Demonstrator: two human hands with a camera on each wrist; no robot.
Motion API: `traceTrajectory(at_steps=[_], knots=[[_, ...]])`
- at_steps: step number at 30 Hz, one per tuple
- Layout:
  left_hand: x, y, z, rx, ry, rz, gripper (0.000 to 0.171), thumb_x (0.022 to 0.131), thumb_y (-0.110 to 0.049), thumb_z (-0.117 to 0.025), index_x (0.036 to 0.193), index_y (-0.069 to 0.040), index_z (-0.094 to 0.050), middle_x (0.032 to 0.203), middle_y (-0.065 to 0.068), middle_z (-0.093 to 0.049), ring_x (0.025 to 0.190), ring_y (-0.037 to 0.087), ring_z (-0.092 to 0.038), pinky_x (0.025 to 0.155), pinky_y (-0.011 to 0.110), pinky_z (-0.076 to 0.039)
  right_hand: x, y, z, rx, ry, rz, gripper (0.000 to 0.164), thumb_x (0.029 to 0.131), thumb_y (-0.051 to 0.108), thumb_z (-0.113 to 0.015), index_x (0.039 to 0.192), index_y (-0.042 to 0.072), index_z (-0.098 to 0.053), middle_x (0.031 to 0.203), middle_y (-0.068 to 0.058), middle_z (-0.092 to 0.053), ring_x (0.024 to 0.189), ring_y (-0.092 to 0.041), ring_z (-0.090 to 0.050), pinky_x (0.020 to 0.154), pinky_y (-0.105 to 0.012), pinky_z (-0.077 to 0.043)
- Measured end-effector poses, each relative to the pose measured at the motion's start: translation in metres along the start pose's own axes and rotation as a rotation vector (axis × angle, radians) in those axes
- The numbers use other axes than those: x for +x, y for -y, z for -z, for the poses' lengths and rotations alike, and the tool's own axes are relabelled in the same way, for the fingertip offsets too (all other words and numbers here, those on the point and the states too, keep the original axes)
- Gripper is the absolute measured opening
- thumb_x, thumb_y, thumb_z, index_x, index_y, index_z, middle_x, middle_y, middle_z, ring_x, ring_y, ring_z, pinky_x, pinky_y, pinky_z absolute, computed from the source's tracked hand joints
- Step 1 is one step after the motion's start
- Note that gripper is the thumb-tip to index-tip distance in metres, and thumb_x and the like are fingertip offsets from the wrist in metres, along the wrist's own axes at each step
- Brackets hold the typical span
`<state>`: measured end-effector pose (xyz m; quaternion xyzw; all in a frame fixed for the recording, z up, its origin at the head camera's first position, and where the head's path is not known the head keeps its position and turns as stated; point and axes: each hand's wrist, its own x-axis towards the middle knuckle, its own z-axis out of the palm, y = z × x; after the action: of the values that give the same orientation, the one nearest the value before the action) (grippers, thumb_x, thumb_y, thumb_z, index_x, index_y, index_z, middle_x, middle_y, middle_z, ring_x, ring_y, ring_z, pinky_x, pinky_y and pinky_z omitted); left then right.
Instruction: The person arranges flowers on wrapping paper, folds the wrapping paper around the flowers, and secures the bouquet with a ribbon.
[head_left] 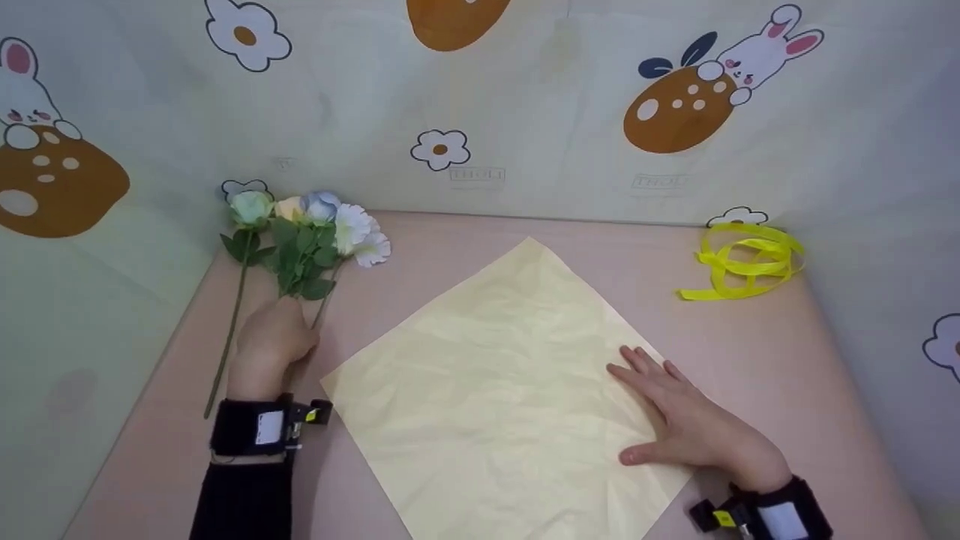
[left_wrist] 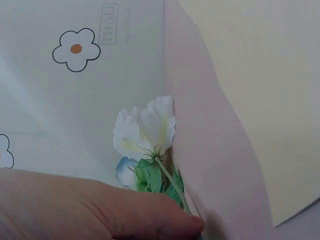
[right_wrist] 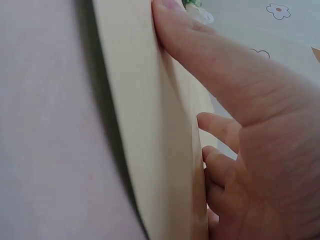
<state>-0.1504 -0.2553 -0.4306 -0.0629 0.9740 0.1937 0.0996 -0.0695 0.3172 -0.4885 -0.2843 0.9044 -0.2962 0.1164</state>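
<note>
My left hand (head_left: pixel 271 341) is curled round stems below a small group of flowers. A white flower (head_left: pixel 358 231), a blue flower (head_left: pixel 321 206) and green leaves (head_left: pixel 301 255) show just beyond its fingers. In the left wrist view, the white flower's stem (left_wrist: pixel 172 182) runs down to the fingertip. Left of this hand, a pale green flower (head_left: pixel 250 208) lies with its long stem outside the grip. A square of cream wrapping paper (head_left: pixel 495 382) lies cornerwise on the table. Spread fingers of my right hand (head_left: pixel 686 420) rest on the paper's right side.
A loosely coiled yellow ribbon (head_left: pixel 750 259) lies at the back right of the pink table (head_left: pixel 450 240). Behind and beside the table hangs a pale cloth (head_left: pixel 540 112) printed with rabbits and flowers.
</note>
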Motion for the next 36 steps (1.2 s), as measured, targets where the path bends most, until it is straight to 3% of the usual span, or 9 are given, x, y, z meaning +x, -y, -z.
traceTrajectory(at_steps=[3,7,10,16,23,26,29,32,36], knots=[[-0.002,-0.005,0.004,-0.073,-0.036,-0.01,0.037,0.092,-0.006,-0.065,0.059,-0.011,-0.05,0.058,0.0,-0.042,0.053,0.021,-0.045,0.049,0.033,-0.035,-0.001,0.0,0.001,-0.012,0.005,0.006,0.114,0.082,0.065,-0.089,0.171,0.015,-0.038,0.18,-0.018,-0.022,0.164,-0.045,-0.019,0.127,-0.018,0.009],[-0.001,-0.011,0.004,-0.11,0.015,-0.009,0.044,0.097,-0.015,-0.067,0.058,-0.014,-0.047,0.055,-0.003,-0.038,0.051,0.017,-0.043,0.049,0.032,-0.034,-0.003,0.0,0.002,-0.032,0.003,0.014,0.114,0.084,0.065,-0.088,0.172,0.015,-0.037,0.179,-0.02,-0.022,0.164,-0.047,-0.019,0.127,-0.017,0.009],[0.002,-0.011,-0.003,-0.107,0.049,0.001,0.043,0.096,-0.017,-0.069,0.059,-0.013,-0.048,0.056,-0.003,-0.04,0.051,0.018,-0.045,0.049,0.031,-0.036,-0.002,0.001,0.002,-0.028,0.021,-0.004,0.115,0.084,0.066,-0.088,0.172,0.016,-0.035,0.18,-0.018,-0.02,0.165,-0.045,-0.017,0.127,-0.018,0.01],[0.009,-0.003,-0.016,-0.148,0.029,-0.007,0.04,0.095,-0.013,-0.066,0.06,-0.012,-0.047,0.057,-0.001,-0.04,0.052,0.019,-0.046,0.048,0.031,-0.037,0.001,0.001,0.003,-0.021,0.044,-0.027,0.116,0.083,0.069,-0.086,0.173,0.017,-0.034,0.181,-0.015,-0.018,0.166,-0.043,-0.015,0.126,-0.018,0.011],[0.011,-0.01,-0.018,-0.156,0.084,-0.002,0.039,0.101,-0.023,-0.073,0.069,-0.006,-0.061,0.062,0.002,-0.05,0.057,0.02,-0.053,0.052,0.032,-0.041,0.002,0.001,0.005,-0.026,0.03,0.002,0.114,0.085,0.068,-0.086,0.173,0.015,-0.034,0.181,-0.018,-0.019,0.165,-0.046,-0.017,0.126,-0.018,0.011],[0.012,-0.011,-0.018,-0.163,0.12,-0.03,0.031,0.101,-0.016,-0.074,0.075,-0.003,-0.066,0.066,0.005,-0.057,0.062,0.022,-0.056,0.056,0.031,-0.044,0.002,0.001,0.004,-0.03,0.025,0.002,0.114,0.085,0.067,-0.086,0.173,0.016,-0.034,0.181,-0.017,-0.019,0.165,-0.045,-0.017,0.127,-0.018,0.01],[0.013,-0.009,-0.018,-0.171,0.139,-0.06,0.031,0.101,-0.01,-0.068,0.071,-0.005,-0.064,0.065,0.005,-0.06,0.06,0.021,-0.056,0.056,0.03,-0.044,0.002,0.0,0.003,-0.025,0.026,-0.005,0.115,0.084,0.067,-0.087,0.173,0.016,-0.034,0.181,-0.017,-0.018,0.165,-0.045,-0.016,0.126,-0.018,0.011],[0.013,-0.007,-0.018,-0.202,0.156,-0.076,0.034,0.099,-0.007,-0.064,0.065,-0.005,-0.062,0.059,0.004,-0.059,0.054,0.019,-0.053,0.053,0.03,-0.041,0.001,-0.001,0.002,-0.027,0.031,-0.016,0.116,0.084,0.068,-0.087,0.173,0.017,-0.034,0.181,-0.016,-0.017,0.165,-0.045,-0.015,0.126,-0.018,0.011],[0.012,-0.005,-0.016,-0.295,0.185,-0.071,0.026,0.101,-0.007,-0.062,0.076,0.0,-0.065,0.066,0.008,-0.065,0.058,0.019,-0.058,0.054,0.03,-0.047,0.001,-0.001,0.0,-0.03,0.029,-0.015,0.115,0.084,0.068,-0.087,0.173,0.017,-0.034,0.181,-0.016,-0.017,0.166,-0.045,-0.015,0.126,-0.018,0.012]])
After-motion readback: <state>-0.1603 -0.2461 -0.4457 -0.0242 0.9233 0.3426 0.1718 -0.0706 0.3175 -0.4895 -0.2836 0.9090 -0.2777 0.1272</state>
